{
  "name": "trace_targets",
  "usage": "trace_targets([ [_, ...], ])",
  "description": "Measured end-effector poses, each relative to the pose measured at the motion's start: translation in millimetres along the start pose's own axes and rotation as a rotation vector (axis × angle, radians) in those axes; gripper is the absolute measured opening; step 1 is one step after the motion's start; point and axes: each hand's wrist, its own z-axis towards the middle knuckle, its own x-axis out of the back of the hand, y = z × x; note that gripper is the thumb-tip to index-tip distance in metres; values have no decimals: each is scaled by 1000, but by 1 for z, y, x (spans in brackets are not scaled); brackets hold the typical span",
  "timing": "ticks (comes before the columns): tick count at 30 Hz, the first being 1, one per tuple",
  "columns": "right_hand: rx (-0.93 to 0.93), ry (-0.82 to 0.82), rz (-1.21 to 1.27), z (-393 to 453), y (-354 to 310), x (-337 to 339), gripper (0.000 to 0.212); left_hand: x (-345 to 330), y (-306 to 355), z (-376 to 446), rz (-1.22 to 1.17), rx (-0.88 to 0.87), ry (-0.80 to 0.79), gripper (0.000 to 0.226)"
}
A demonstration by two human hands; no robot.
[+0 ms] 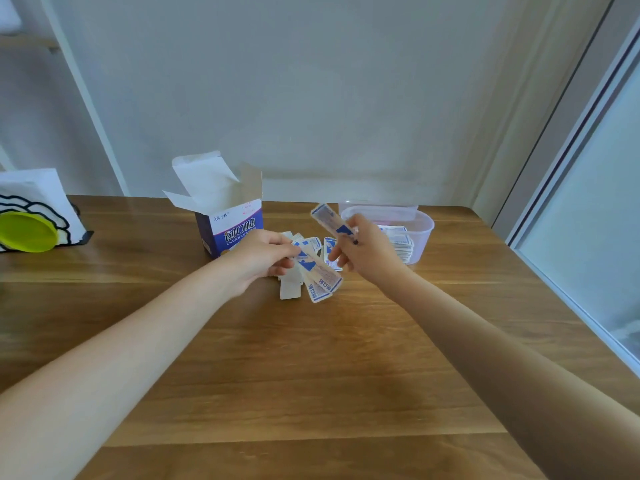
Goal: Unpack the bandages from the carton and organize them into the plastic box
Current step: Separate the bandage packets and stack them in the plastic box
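Observation:
The blue and white carton (228,220) stands on the wooden table with its top flaps open. Right of it sits the clear plastic box (420,230), holding several bandages (398,239) in a stack. My left hand (261,258) is closed on a fanned bunch of wrapped bandages (317,275) just above the table. My right hand (363,249) pinches a single wrapped bandage (329,218), raised and tilted, just left of the plastic box. Its palm side is hidden.
A white bag with a black outline pattern (38,199) and a yellow-green round lid (26,232) sit at the table's far left. A wall runs behind the table, and a glass door frame (571,174) borders its right edge.

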Motion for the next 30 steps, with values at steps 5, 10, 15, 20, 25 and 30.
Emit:
trace_targets([
  [5,133,17,-226,1,-11,24,19,9,1,6,49,6,72,10],
  [10,98,-156,-194,3,-25,35,22,11,9,7,118,-96,135,5],
  [15,94,-165,229,5,-35,42,21,12,16,4,133,-157,140,6],
  [20,55,-178,112,3,-29,33,9,5,15,-1,56,-154,60,5],
  [25,20,-167,-142,0,-15,15,7,-6,18,-8,-178,-102,-66,5],
  [30,255,-31,-448,-1,2,13,11,-13,11,-7,33,-92,-127,9],
])
